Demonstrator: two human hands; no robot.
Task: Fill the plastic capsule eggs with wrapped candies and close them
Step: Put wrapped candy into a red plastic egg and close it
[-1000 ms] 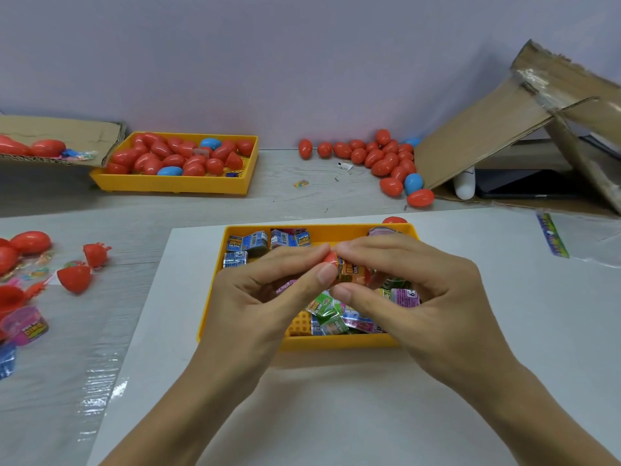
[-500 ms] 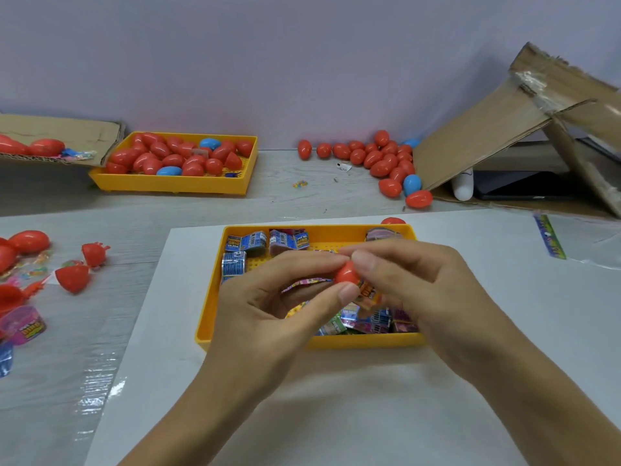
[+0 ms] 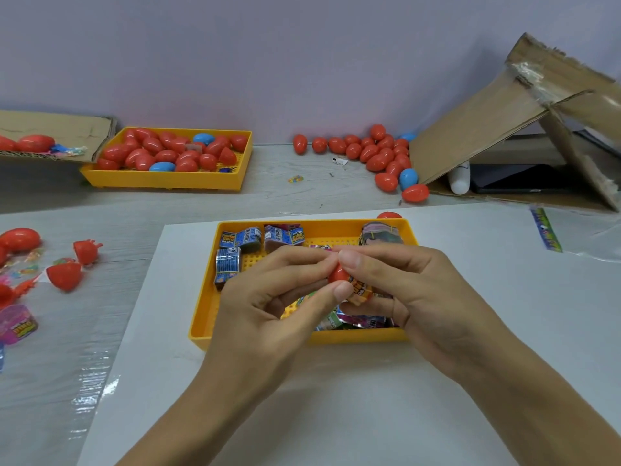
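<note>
A small red capsule egg (image 3: 337, 274) sits between both my hands above the near yellow tray (image 3: 201, 317). My left hand (image 3: 268, 307) pinches the egg between thumb and fingers. My right hand (image 3: 413, 297) grips it from the right, thumb on top, with an orange wrapped candy (image 3: 361, 289) under its fingers. Most of the egg is hidden by fingers. Several blue wrapped candies (image 3: 240, 238) lie in the tray's far left corner, and more mixed wrappers (image 3: 356, 321) lie under my right hand.
A second yellow tray (image 3: 168, 183) holds several red and blue eggs at the back left. Loose eggs (image 3: 383, 153) lie against a tilted cardboard box (image 3: 487, 122). Open red egg halves (image 3: 65, 275) and candies lie on the left. White paper (image 3: 336, 415) covers the near table.
Both hands stay together over the tray with the egg. They have shifted slightly and my right thumb now lies over the egg's top; the orange candy shows beside it.
</note>
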